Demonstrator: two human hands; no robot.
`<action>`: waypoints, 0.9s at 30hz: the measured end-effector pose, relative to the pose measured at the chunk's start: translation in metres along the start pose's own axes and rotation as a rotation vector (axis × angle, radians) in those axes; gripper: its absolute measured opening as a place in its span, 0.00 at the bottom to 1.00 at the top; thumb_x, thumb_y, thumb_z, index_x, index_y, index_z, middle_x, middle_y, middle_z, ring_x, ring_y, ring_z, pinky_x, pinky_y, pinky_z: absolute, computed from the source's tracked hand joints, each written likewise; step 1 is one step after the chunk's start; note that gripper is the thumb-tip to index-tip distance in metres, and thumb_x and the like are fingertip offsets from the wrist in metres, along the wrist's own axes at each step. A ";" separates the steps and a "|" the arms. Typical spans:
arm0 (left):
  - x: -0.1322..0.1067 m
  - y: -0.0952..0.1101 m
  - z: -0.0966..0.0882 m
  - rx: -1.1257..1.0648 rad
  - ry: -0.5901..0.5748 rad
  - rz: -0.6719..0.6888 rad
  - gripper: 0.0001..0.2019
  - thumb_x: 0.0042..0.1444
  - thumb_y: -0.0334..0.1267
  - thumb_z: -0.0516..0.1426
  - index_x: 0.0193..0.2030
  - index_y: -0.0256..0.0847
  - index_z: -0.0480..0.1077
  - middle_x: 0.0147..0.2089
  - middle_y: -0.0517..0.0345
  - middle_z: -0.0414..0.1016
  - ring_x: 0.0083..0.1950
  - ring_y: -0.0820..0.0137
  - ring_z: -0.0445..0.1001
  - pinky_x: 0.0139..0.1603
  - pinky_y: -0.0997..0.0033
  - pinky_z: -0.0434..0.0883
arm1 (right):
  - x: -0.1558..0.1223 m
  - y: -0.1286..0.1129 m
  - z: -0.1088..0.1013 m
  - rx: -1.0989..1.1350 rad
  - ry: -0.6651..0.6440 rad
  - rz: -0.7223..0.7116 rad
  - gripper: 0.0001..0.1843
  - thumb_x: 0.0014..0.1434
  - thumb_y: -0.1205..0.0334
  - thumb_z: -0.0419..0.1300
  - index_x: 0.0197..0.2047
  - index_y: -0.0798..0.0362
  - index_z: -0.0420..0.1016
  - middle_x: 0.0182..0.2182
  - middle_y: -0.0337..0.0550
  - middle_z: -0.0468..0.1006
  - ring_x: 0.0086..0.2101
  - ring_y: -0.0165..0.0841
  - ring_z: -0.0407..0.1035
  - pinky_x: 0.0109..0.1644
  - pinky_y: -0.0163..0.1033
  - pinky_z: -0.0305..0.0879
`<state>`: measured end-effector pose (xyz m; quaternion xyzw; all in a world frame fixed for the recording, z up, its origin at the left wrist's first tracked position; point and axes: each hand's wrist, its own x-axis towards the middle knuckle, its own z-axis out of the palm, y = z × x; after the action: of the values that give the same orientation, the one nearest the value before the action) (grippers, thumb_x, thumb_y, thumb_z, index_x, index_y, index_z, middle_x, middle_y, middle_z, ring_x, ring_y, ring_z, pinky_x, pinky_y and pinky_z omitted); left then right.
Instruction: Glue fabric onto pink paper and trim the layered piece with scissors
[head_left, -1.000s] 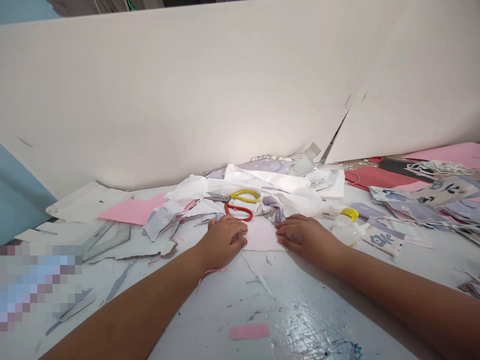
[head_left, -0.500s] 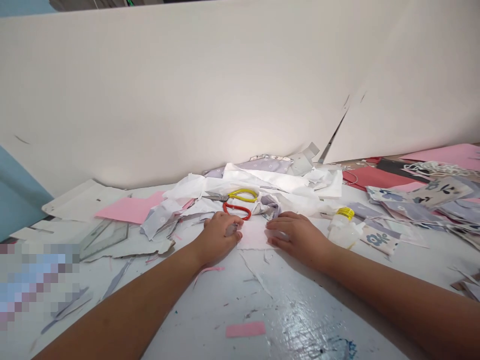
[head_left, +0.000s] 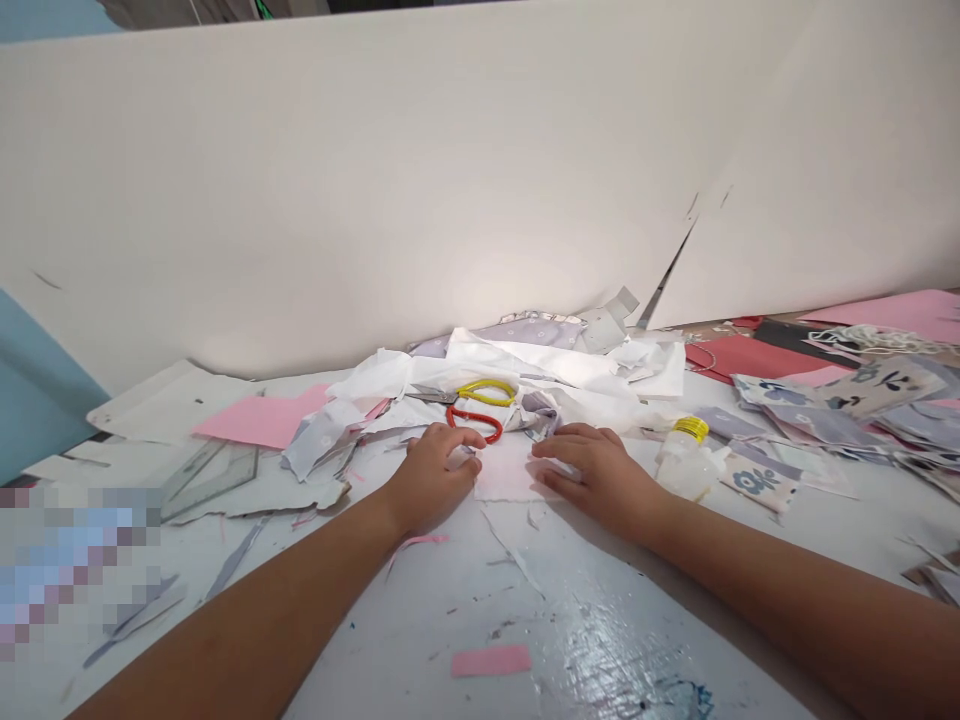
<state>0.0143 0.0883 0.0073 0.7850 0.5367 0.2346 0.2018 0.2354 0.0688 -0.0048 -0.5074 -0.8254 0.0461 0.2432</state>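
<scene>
A small pale pink piece of paper [head_left: 507, 474] lies flat on the white table between my two hands. My left hand [head_left: 435, 474] is at its left edge, fingers bent and thumb apart from the forefinger. At the right edge, my right hand [head_left: 606, 478] rests with fingers stretched out and thumb apart, fingertips touching the paper. Just beyond lie scissors [head_left: 480, 409] with one yellow and one red handle, blades pointing left. A clear glue bottle [head_left: 686, 463] with a yellow band lies right of my right hand.
White and lavender paper scraps [head_left: 525, 360] are heaped against a white upright board [head_left: 450, 180]. Pink paper [head_left: 262, 417] and a clear set square [head_left: 217, 478] lie left. Flower-patterned pieces [head_left: 862, 390], white string [head_left: 877, 337] and red paper [head_left: 765, 355] lie right. A pink strip [head_left: 491, 660] is in front.
My left thumb and fingers have shifted very slightly at the paper's edge. The paper, scissors and right hand stay almost where they were.
</scene>
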 end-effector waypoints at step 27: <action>0.001 0.007 0.003 0.165 -0.116 0.181 0.18 0.49 0.44 0.51 0.49 0.50 0.65 0.49 0.59 0.70 0.55 0.58 0.55 0.50 0.56 0.53 | 0.001 0.000 0.004 0.042 -0.092 0.130 0.19 0.51 0.48 0.54 0.46 0.41 0.70 0.44 0.41 0.73 0.52 0.46 0.55 0.49 0.54 0.50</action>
<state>0.0219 0.0861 0.0092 0.8564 0.4684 0.1612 0.1454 0.2327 0.0703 -0.0081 -0.5520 -0.7998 0.1026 0.2122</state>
